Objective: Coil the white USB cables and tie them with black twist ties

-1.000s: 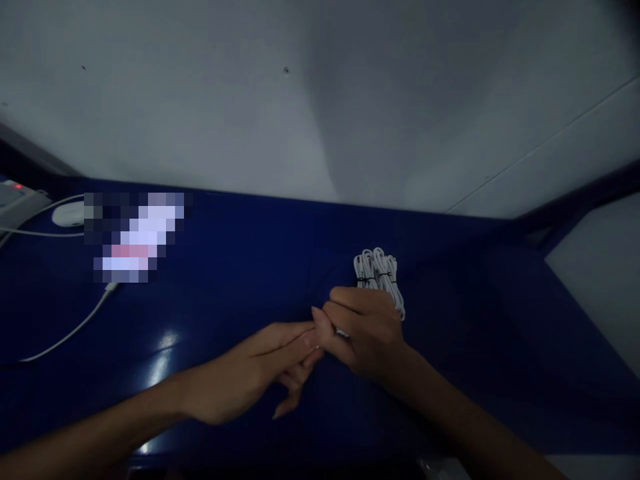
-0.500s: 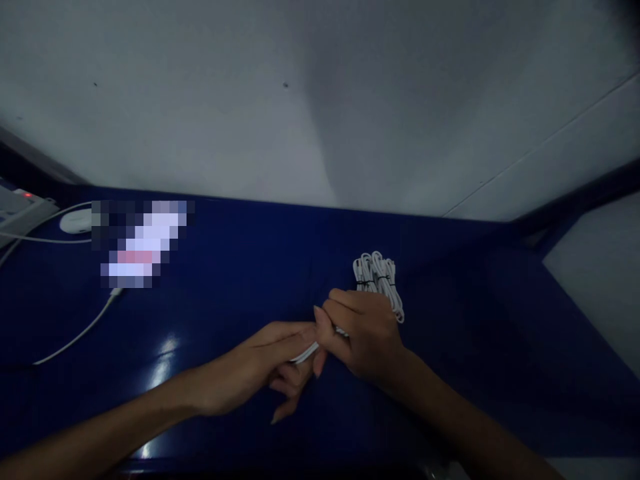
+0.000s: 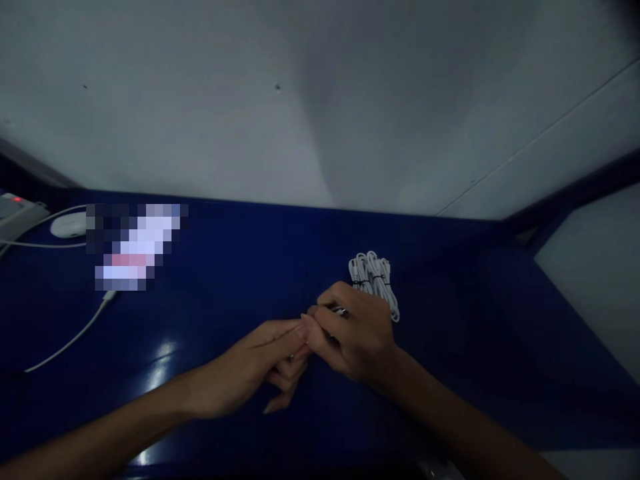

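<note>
Head camera view: a thin white plastic cable [image 3: 341, 311], mostly hidden, is held between the two hands, above the glossy dark-blue table [image 3: 240, 267] and just on the near side of the coiled white cables bound with black ties [image 3: 374, 275]. Only short pieces of it are exposed, one among the curled right fingers and a tiny one below the left thumb, so its long axis appears to be slanted from near left to far right; which way its ends point cannot be told. By the right hand [image 3: 355, 333] it is gripped in closed, bent fingers. By the left hand [image 3: 245, 367] it is pinched under the thumb, with the lower fingers loosely curled, and the fingertips of both hands are brought together. The bound coils are laid side by side, loops pointed toward the grey-white wall [image 3: 225, 120], long axes tilted so that the near ends lean right; their near part is partly covered by the right hand.
</note>
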Tool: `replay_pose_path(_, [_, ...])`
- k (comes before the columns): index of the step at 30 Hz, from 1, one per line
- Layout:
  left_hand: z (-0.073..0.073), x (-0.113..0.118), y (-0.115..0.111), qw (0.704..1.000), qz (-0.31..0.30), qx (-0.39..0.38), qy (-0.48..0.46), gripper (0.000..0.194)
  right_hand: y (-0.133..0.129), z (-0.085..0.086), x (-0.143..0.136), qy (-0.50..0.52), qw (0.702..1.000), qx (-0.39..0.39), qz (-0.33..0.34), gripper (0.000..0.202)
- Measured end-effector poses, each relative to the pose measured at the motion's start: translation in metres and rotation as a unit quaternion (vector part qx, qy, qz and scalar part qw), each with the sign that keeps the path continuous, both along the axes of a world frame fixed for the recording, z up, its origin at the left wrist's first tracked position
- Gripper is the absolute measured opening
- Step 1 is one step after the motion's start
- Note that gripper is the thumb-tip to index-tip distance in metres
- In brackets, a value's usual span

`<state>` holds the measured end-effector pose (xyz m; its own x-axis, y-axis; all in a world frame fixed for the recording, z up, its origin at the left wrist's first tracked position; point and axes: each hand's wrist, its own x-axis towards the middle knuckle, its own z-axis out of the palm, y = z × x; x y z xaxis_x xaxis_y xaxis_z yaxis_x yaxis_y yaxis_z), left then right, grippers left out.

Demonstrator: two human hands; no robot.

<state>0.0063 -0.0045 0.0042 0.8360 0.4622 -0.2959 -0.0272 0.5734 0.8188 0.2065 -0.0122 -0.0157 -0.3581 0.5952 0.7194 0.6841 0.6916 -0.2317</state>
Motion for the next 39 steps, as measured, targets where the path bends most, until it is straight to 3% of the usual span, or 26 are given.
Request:
replay_pose_path(6, [0.003, 0.001, 0.0, 1.0, -0.01, -0.003, 0.027, 0.049, 0.003, 0.001, -0.002, -0.048, 0.999, 0.008, -0.011, 0.048])
replay_pose_path(13, [0.01, -0.001, 0.0, 0.999, -0.022, -0.009, 0.037, 0.048, 0.003, 0.001, -0.003, -0.034, 0.999, 0.0, 0.001, 0.049])
replay_pose_path(21, [0.007, 0.0, -0.002, 0.999, -0.006, -0.008, 0.037, 0.05, 0.005, -0.003, -0.001, -0.044, 0.999, 0.009, 0.013, 0.051])
replay_pose_path(30, [0.012, 0.0, 0.001, 0.999, -0.037, -0.004, 0.027, 0.052, 0.003, 0.005, 0.0, -0.046, 0.999, -0.004, 0.01, 0.051])
replay_pose_path(36, [0.009, -0.002, 0.0, 0.999, 0.0, 0.009, 0.042, 0.048, 0.001, 0.005, 0.002, -0.035, 0.999, -0.027, 0.01, 0.046])
replay_pose_path(39, [-0.002, -0.003, 0.005, 0.998, 0.055, 0.0, 0.02, 0.044, -0.003, 0.008, 0.0, 0.062, 0.991, -0.11, -0.04, 0.033])
